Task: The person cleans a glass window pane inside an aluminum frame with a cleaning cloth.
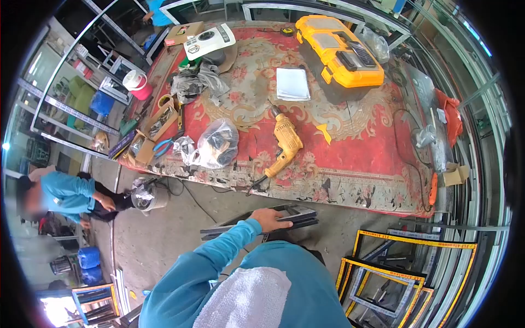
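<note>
My left hand (270, 220) reaches down from a teal sleeve, in front of the table's near edge. Its fingers are closed over the upper edge of a dark metal frame (302, 216), which seems to have more than one layer of bars. The far end of the frame runs off to the left, partly behind my sleeve. My right hand is not visible. On the table beyond my hand lies a yellow power drill (287, 138), its cord trailing over the near edge.
A worn red carpet (355, 164) covers the table, which bears a yellow toolbox (342, 52), white papers (293, 83) and plastic bags (217, 143). Yellow-taped frames (415, 240) stand at right. A co-worker (68, 192) sits at left near a bucket (150, 198).
</note>
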`<act>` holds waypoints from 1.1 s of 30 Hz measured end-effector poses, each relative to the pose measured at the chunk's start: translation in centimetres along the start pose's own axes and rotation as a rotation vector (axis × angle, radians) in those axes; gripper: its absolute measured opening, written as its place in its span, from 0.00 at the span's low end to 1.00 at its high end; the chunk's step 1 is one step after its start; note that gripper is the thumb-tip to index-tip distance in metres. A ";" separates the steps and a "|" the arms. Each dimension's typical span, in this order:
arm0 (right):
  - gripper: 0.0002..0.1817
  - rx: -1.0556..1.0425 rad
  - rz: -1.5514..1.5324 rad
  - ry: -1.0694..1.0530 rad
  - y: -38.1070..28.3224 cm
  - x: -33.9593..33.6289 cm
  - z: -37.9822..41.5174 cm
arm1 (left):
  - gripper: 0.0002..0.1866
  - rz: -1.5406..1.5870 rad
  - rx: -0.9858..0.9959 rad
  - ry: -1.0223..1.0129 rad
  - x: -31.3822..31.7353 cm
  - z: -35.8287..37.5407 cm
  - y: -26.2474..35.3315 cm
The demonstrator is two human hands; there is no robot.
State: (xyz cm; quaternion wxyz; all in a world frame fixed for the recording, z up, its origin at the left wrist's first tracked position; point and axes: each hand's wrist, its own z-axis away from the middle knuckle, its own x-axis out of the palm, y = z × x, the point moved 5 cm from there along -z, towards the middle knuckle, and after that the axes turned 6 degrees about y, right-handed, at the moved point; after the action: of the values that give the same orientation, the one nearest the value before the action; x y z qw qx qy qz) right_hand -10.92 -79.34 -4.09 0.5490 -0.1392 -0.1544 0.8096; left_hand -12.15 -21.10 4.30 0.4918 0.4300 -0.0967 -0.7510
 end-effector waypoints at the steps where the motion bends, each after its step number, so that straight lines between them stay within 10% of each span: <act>1: 0.22 0.000 0.025 -0.013 0.2 0.5 -0.3 | 0.43 0.009 0.010 0.005 -0.1 0.1 0.4; 15: 0.21 0.207 0.096 0.170 16.5 1.2 15.8 | 0.35 -0.063 -0.053 0.057 1.1 -0.8 0.2; 33: 0.20 0.212 0.547 0.046 10.9 6.4 8.3 | 0.34 -0.099 -0.032 0.025 -0.6 -3.9 -1.0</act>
State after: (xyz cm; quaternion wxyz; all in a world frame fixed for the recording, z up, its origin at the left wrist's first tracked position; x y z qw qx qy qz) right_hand -25.74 -77.97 -1.24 0.3250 -0.1357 -0.0133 0.9358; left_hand -9.87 -19.00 1.68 0.4619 0.4356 -0.0573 -0.7705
